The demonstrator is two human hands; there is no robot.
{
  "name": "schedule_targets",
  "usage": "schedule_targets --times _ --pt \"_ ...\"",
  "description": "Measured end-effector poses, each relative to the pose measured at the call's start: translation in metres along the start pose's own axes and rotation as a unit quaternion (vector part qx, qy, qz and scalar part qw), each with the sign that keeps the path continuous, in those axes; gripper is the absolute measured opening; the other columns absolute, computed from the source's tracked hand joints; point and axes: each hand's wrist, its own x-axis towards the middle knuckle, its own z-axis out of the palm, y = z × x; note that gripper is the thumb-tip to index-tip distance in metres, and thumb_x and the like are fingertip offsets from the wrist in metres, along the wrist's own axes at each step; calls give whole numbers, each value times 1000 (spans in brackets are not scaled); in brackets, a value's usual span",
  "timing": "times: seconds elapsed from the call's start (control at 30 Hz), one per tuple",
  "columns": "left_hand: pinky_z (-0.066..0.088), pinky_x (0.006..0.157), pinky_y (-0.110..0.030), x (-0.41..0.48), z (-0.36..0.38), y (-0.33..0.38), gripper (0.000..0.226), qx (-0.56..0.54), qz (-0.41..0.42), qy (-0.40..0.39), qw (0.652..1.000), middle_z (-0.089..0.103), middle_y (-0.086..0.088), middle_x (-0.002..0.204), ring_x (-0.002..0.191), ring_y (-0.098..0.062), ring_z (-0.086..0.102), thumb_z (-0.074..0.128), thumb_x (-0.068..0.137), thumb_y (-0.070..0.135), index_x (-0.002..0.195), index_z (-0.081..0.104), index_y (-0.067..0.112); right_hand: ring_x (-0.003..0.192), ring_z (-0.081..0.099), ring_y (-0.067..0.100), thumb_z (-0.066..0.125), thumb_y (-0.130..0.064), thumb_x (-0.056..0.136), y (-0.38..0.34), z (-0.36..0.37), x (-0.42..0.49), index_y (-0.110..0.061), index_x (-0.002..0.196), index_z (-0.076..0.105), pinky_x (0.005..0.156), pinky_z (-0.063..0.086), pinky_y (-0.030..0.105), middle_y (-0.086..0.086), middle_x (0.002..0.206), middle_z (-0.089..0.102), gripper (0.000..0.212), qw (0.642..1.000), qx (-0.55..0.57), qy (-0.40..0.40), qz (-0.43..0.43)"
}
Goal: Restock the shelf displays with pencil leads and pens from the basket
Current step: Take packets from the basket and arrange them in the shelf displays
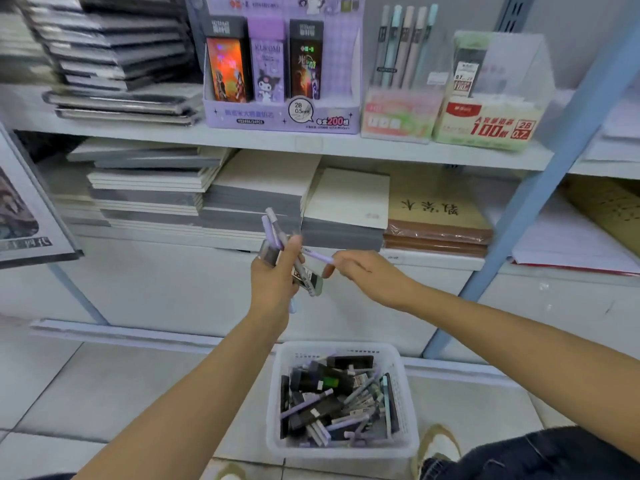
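Note:
My left hand grips a bundle of purple pens and dark pencil lead cases, held up in front of the lower shelf. My right hand pinches the end of one purple pen that reaches across to the left hand's bundle. On the floor below stands a white plastic basket with several more pens and lead cases. On the upper shelf are a purple lead display box, a pen display box with several pastel pens, and a 0.7 lead display box.
Stacks of notebooks fill the lower shelf; dark folders pile up at the upper left. A blue shelf upright slants at the right. My shoe and knee lie beside the basket on the tiled floor.

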Motion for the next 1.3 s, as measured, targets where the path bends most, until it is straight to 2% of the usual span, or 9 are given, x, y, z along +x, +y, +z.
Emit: schedule_targets --times 0.1,0.2,0.27,0.37,0.5,0.7,0.93,1.07,1.3 --pt "35 40 -17 2 1 27 17 48 27 -21 998 55 6 56 43 -5 43 65 92 20 79 61 10 61 43 12 38 -16 99 -17 -31 0 -27 94 69 59 36 29 -2 75 54 34 1000 1 16 -14" --pt "36 39 -14 2 4 51 16 32 35 -17 999 57 9 51 40 -2 46 64 93 15 78 60 11 56 50 4 51 -10 96 -35 -66 -2 -21 106 66 51 41 18 0 83 69 20 987 137 78 -35" --pt "33 38 -13 1 6 65 16 -1 36 -27 999 58 9 51 39 -2 46 62 94 14 79 59 11 55 54 9 57 -6 95 -47 -88 -4 -12 107 65 50 45 19 8 84 73 16 960 248 111 -65" --pt "27 35 -17 2 14 82 20 1 19 -64 998 58 4 56 38 -6 36 62 93 17 75 60 12 65 65 17 58 -3 93 -63 -112 -7 -7 102 67 56 51 22 13 84 72 14 934 302 146 -124" --pt "26 34 -16 2 31 109 18 6 -11 -136 991 60 1 62 39 -6 40 66 90 24 76 62 14 80 70 22 59 -6 94 -90 -151 -4 -7 99 69 68 56 25 14 92 72 12 924 250 227 -180" --pt "31 37 -12 9 58 156 10 9 75 -184 980 63 1 64 42 -3 48 62 93 24 89 60 15 69 71 19 59 -12 95 -123 -239 17 -7 92 64 64 58 25 9 80 71 8 889 174 373 -201" --pt "30 37 -14 34 78 180 8 23 103 -190 976 66 2 65 46 -5 51 65 91 26 89 62 19 61 69 13 63 -16 93 -101 -279 65 -5 93 65 60 58 23 12 78 70 11 916 59 382 -106" --pt "28 36 -15 52 82 180 8 26 109 -195 974 65 0 66 48 -7 49 66 90 27 89 63 20 55 67 6 68 -20 90 -91 -288 86 -9 93 67 53 54 16 0 69 69 11 905 -4 418 -82" --pt "25 38 -16 74 97 177 8 42 115 -223 967 65 1 67 46 -6 41 67 89 30 90 67 21 57 62 3 68 -29 89 -79 -300 96 -15 89 69 63 54 23 -10 68 67 14 895 -137 423 -42"
